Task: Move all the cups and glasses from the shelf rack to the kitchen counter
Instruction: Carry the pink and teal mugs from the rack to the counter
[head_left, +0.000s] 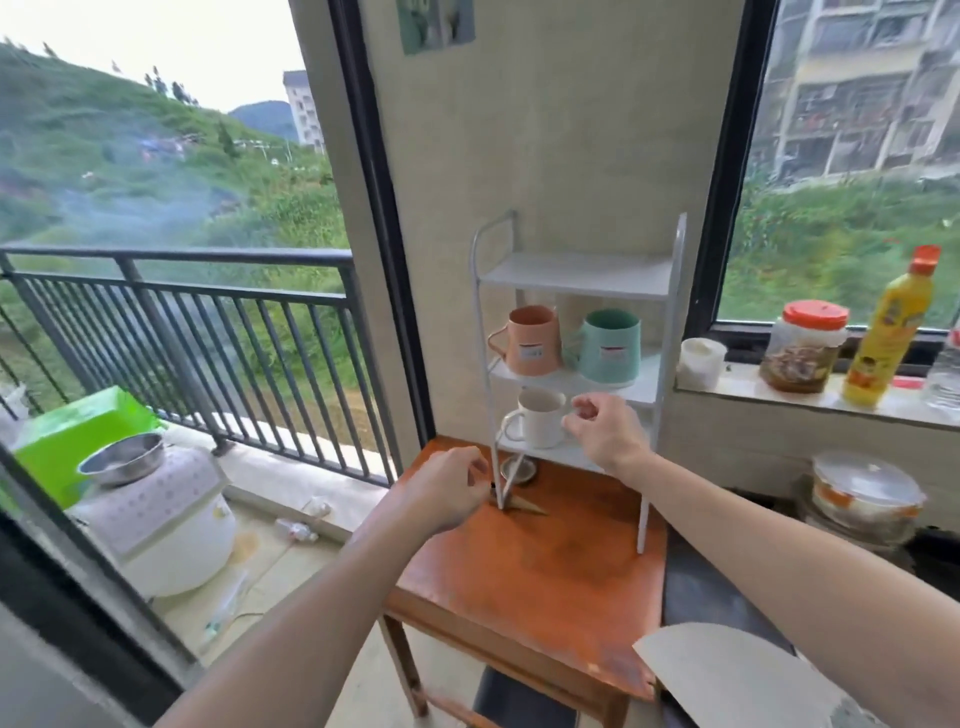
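1. A white three-tier shelf rack (576, 332) stands at the back of an orange-brown wooden table (530, 582), against the wall between two windows.
2. The rack's top tier is bare.
3. On the rack's middle tier sit two cups side by side: a peach cup (532, 340) on the left with its handle pointing left, and a mint-green cup (609, 345) on the right. Each carries a small label on its front.
4. On the rack's bottom tier stands a white mug (539, 418), upright, handle to the left.
5. The right hand (602, 431) hovers in front of the rack's bottom tier, just right of the white mug, fingers loosely curled and grasping nothing; whether it touches the mug cannot be told.
6. The left hand (449, 491) hangs just left of the rack's front left leg, above the table's back edge, fingers curled in loosely, and it seems to carry nothing.
7. Right of the rack, on the window ledge (810, 395), stand a small white tub (701, 361), a jar with an orange lid (805, 345) and a yellow bottle (891, 332).
8. Left of the rack, beyond the glass, a white rice cooker (166, 519) sits on the balcony floor.
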